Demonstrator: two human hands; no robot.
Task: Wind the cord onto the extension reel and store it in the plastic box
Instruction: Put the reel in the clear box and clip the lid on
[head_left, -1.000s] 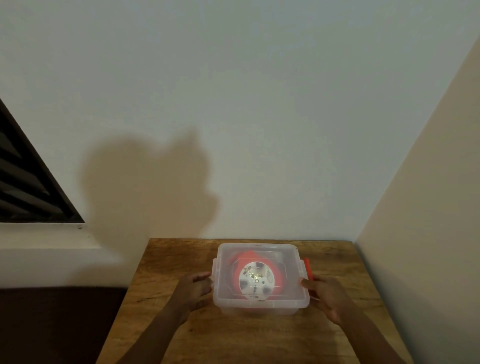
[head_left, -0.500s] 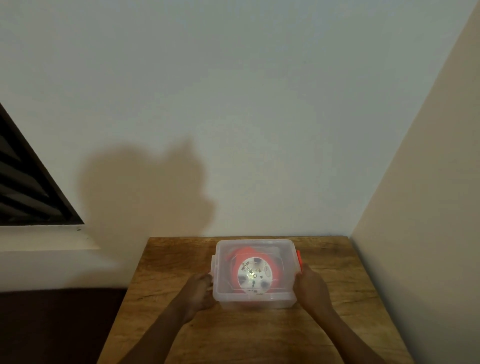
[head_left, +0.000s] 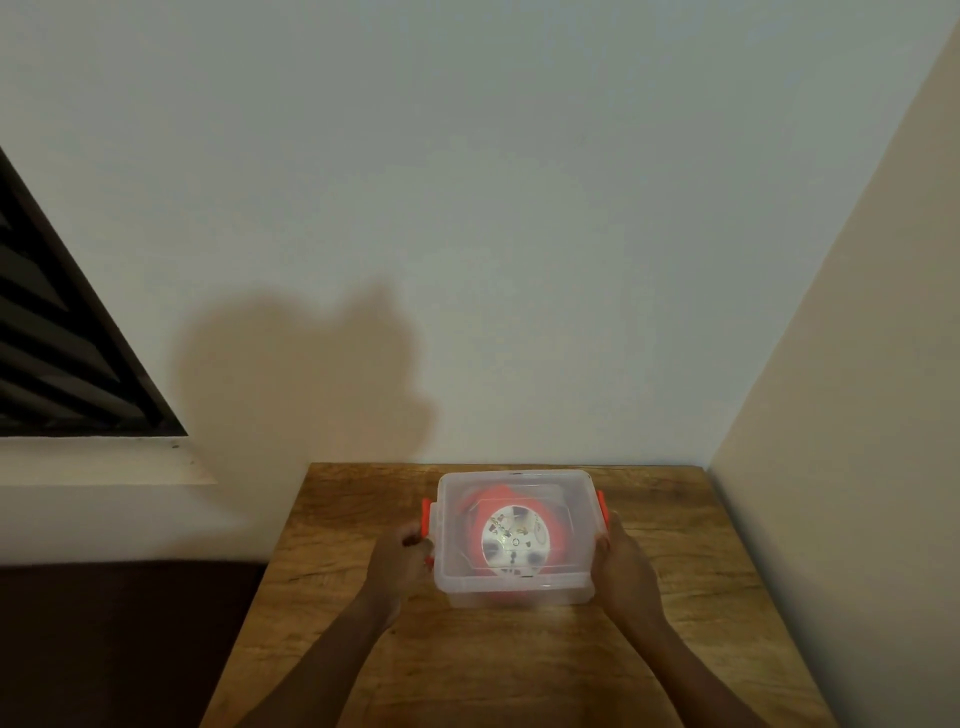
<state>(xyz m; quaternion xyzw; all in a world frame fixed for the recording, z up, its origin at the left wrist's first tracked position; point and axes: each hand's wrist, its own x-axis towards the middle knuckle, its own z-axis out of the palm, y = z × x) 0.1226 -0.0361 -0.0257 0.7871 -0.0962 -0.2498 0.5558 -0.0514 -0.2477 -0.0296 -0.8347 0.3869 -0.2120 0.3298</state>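
Low in the frame, the left hand and right hand are cupping, fingers curled, the lidded clear plastic box; the orange reel is probably making it weighty, so the orange side latches are offering the best grip.

A wooden table fills a corner of 2 pale walls, a dark louvred window left.

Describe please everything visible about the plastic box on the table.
The plastic box is clear and rectangular, with its translucent lid on. An orange latch sits on each short side. Through the lid shows the orange extension reel with a pale round face. The box rests on the wooden table near the wall. The left hand and right hand press against its sides.
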